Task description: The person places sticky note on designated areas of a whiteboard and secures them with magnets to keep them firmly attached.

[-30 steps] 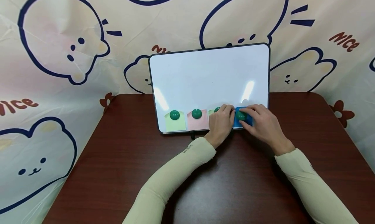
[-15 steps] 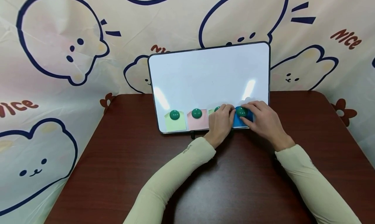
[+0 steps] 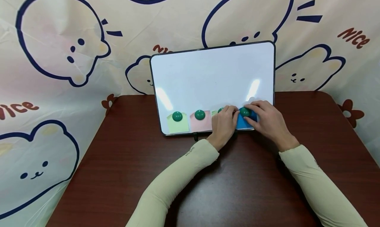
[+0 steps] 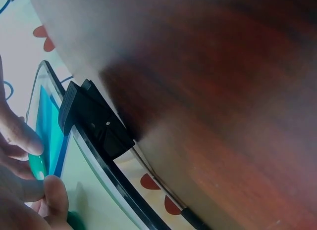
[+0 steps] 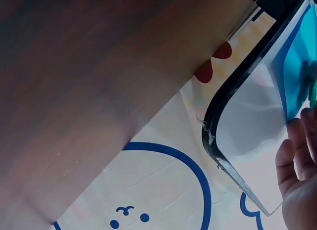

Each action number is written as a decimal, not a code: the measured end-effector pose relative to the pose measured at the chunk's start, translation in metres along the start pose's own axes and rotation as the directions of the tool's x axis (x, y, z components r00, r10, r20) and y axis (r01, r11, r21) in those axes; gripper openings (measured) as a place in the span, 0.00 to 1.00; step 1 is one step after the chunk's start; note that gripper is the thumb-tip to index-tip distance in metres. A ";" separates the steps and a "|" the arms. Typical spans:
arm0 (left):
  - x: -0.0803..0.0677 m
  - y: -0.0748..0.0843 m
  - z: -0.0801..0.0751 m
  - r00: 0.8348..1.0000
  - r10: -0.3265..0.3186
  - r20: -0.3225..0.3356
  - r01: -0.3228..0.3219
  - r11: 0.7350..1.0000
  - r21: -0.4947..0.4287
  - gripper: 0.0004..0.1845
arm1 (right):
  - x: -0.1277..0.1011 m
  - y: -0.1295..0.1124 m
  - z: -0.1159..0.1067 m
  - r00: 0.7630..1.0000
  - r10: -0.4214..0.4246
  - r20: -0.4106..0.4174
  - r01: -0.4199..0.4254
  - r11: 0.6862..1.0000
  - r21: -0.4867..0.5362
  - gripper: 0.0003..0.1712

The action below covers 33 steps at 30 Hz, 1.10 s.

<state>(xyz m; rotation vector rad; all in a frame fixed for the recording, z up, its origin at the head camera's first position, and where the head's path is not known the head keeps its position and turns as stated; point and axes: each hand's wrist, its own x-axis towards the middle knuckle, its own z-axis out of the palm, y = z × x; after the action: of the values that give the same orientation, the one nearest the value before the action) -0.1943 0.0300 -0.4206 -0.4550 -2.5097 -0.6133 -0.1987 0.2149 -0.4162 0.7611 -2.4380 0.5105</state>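
A whiteboard (image 3: 213, 75) leans against the backdrop at the table's far edge. Along its bottom sit a green note (image 3: 178, 125) and a pink note (image 3: 200, 124), each under a green dome magnet. A third magnet (image 3: 220, 110) peeks out above my left hand (image 3: 233, 114), whose bent fingers hold the left edge of the blue note (image 3: 242, 123). My right hand (image 3: 251, 112) pinches the green magnet (image 3: 244, 112) near that note's top. In the left wrist view, fingertips (image 4: 22, 138) close on the blue note (image 4: 49, 121). The right wrist view shows the blue note (image 5: 297, 67) by my fingers (image 5: 297, 156).
The dark wooden table (image 3: 207, 184) stretches toward me below the board. A cream cloth with cartoon animals (image 3: 65, 65) hangs behind and to both sides. A black clip (image 4: 94, 123) sits on the board's lower frame.
My right hand has slid the green magnet a little higher on the blue note. The left hand has stayed in place.
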 end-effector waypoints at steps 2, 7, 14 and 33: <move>0.000 0.000 0.000 1.000 0.002 -0.002 -0.002 1.000 -0.006 0.09 | -0.001 0.000 0.000 1.000 0.002 0.000 -0.002 1.000 -0.002 0.31; -0.001 0.001 -0.001 1.000 0.002 -0.003 -0.002 1.000 -0.012 0.09 | -0.002 0.000 0.000 1.000 -0.001 0.000 0.001 1.000 -0.015 0.30; 0.000 0.000 0.000 1.000 -0.010 0.000 0.010 1.000 -0.011 0.10 | -0.002 0.000 -0.001 1.000 0.000 0.001 0.000 1.000 -0.028 0.30; -0.005 -0.010 -0.005 1.000 0.018 -0.022 -0.021 0.992 -0.125 0.08 | -0.012 -0.009 0.002 0.998 0.062 -0.033 -0.061 0.997 0.050 0.33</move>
<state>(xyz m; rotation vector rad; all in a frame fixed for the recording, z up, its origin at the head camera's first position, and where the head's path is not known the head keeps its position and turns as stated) -0.1929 0.0182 -0.4227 -0.5158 -2.4535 -0.7676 -0.1851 0.2123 -0.4230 0.6929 -2.4310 0.6035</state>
